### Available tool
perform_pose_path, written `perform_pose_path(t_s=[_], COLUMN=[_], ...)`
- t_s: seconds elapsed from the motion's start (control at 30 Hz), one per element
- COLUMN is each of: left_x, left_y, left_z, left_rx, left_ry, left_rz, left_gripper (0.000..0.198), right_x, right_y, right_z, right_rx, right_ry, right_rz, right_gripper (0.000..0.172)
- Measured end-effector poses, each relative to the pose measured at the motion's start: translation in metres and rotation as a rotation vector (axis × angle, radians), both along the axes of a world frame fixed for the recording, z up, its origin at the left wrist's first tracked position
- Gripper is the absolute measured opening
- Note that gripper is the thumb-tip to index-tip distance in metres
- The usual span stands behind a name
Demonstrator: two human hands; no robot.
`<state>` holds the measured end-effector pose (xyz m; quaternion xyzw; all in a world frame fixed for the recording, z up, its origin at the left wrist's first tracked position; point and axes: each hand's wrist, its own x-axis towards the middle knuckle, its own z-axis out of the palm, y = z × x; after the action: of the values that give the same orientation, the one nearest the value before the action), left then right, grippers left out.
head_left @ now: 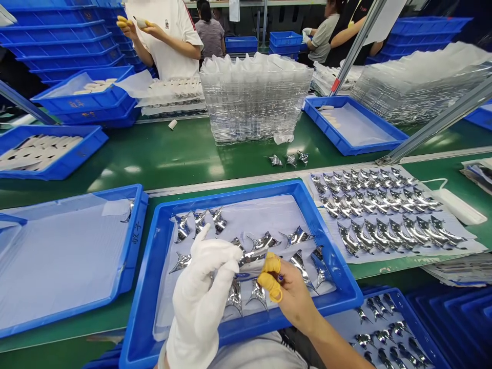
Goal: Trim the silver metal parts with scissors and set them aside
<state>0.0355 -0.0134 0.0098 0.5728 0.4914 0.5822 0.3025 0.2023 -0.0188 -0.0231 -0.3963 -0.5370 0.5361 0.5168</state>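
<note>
Our white-gloved left fingers (229, 252) and yellow-capped right fingers (272, 264) pinch a curved mirror-bright piece (251, 262); black handwriting (136, 233) marks a blue plastic tray (129, 261) at left.

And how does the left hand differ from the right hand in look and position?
The left hand wears a white glove; the right hand is bare except for yellow finger covers. The left hand holds the left end of a shiny metal piece, the right hand its right end. Both hold the same piece.
</note>
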Motion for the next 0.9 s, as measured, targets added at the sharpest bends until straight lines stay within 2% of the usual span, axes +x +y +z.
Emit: perform_pose_path(t_s=[0.13, 0.2, 0.27, 0.43, 0.57, 0.7, 0.8, 0.9], left_x=[-0.003, -0.005, -0.008, -0.018, -0.023, -0.034, -0.051, -0.072], left_y=[0.006, 0.009, 0.013, 0.025, 0.031, 0.037, 0.043, 0.047], left_z=[-0.004, -0.006, -0.007, -0.007, -0.009, -0.014, -0.017, -0.017], left_rx=[-0.133, -0.205, -0.266, -0.357, -0.433, -0.483, -0.481, -0.442], left_ry=[-0.06, -0.059, -0.046, -0.03, -0.073, -0.1, -0.086, -0.078], left_rz=[0.04, 0.078, 0.099, 0.076, 0.083, 0.078, 0.137, 0.254], left_gripper=[0.015, 0.017, 0.02, 0.025, 0.027, 0.026, 0.026, 0.029], right_x=[-0.001, -0.002, -0.005, -0.011, -0.019, -0.023, -0.019, -0.013], right_y=[-0.006, -0.007, -0.004, 0.008, 0.013, 0.017, 0.029, 0.056], right_z=[0.001, 0.003, 0.005, 0.011, 0.006, -0.006, -0.01, -0.012], right_rx=[0.168, 0.145, 0.015, -0.342, -0.484, -0.548, -0.462, -0.29], right_ry=[-0.16, -0.202, -0.182, 0.043, 0.178, 0.238, 0.097, -0.423], right_rz=[-0.05, -0.043, -0.002, 0.103, 0.152, 0.211, 0.217, 0.19], right_gripper=[0.02, 0.02, 0.025, 0.038, 0.045, 0.041, 0.035, 0.026])
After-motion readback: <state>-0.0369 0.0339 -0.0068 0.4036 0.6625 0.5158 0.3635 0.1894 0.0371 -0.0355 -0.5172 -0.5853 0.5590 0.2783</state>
